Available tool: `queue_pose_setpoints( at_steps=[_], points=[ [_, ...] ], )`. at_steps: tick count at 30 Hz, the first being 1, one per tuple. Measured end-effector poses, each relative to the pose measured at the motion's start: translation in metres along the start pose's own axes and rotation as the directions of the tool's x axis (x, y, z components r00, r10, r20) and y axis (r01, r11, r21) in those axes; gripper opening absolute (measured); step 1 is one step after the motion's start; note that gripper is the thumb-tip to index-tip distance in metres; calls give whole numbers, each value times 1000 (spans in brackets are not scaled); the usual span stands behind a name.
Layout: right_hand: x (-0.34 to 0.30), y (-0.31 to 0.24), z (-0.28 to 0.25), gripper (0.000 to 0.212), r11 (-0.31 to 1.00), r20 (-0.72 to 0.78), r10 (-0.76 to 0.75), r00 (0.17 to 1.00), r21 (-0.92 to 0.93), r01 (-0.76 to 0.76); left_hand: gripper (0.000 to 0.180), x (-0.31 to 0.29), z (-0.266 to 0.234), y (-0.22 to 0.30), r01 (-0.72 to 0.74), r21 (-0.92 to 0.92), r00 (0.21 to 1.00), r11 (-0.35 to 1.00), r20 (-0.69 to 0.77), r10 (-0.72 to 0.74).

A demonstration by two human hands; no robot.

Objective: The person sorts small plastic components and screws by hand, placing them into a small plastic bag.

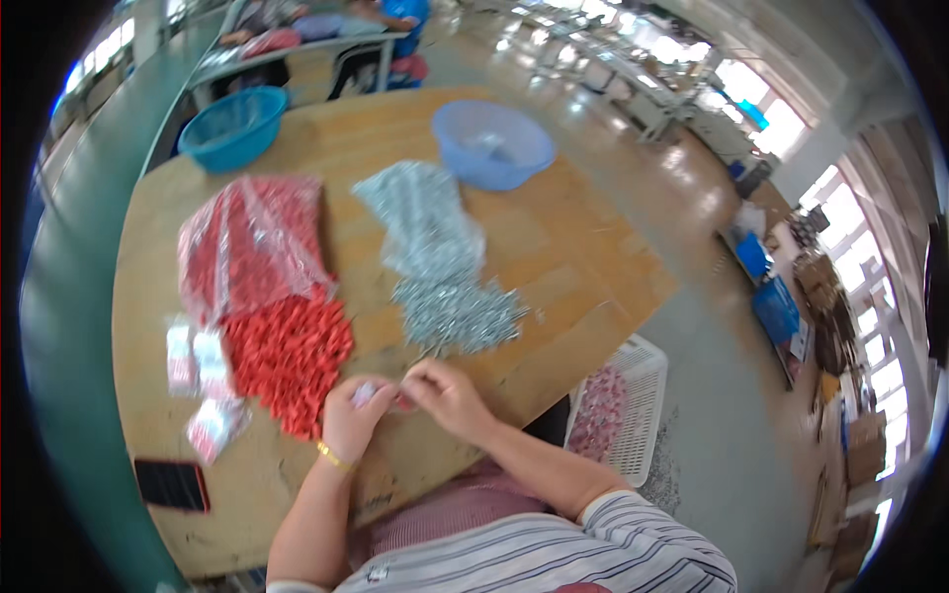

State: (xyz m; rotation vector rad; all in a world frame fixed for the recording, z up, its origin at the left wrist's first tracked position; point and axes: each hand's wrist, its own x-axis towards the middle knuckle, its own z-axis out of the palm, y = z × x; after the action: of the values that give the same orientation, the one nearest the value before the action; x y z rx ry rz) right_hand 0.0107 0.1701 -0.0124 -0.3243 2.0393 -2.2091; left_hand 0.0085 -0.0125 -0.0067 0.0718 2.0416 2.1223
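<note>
My left hand [348,423] is closed around a small whitish plastic packet [364,393] at the near edge of the red pile. Close beside it, my right hand [448,397] has its fingers pinched together. A bit of red shows between the two hands, but what the right fingers grip is too small to make out. Loose red pieces [297,361], which look like small plastic plugs, spill from a clear bag of the same pieces [252,247]. Right of them, a heap of silvery screws [460,314] lies at the mouth of another clear bag [420,217].
Several small filled packets [213,366] and a dark phone [172,484] lie at the left. A teal basin [234,128] and a pale blue basin [492,146] stand at the back. A white basket [643,405] with pinkish packets is beside the table's right edge. People sit beyond.
</note>
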Motion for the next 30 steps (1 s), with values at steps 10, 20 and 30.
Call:
queue_pose_setpoints(
  at_steps=[10, 20, 30],
  points=[
    [-4, -10, -13, 11, 995, 11, -90, 996, -46, 90, 6, 5, 7, 1, 169, -259, 980, 951, 143, -136],
    [-129, -73, -221, 8, 690, -579, 87, 811, -553, -468, 14, 6, 15, 18, 228, -430, 973, 874, 141, -185],
    [-58, -37, -96, 17, 775, -281, -135, 950, -627, -75, 12, 3, 18, 13, 184, -236, 977, 954, 146, -153]
  ],
)
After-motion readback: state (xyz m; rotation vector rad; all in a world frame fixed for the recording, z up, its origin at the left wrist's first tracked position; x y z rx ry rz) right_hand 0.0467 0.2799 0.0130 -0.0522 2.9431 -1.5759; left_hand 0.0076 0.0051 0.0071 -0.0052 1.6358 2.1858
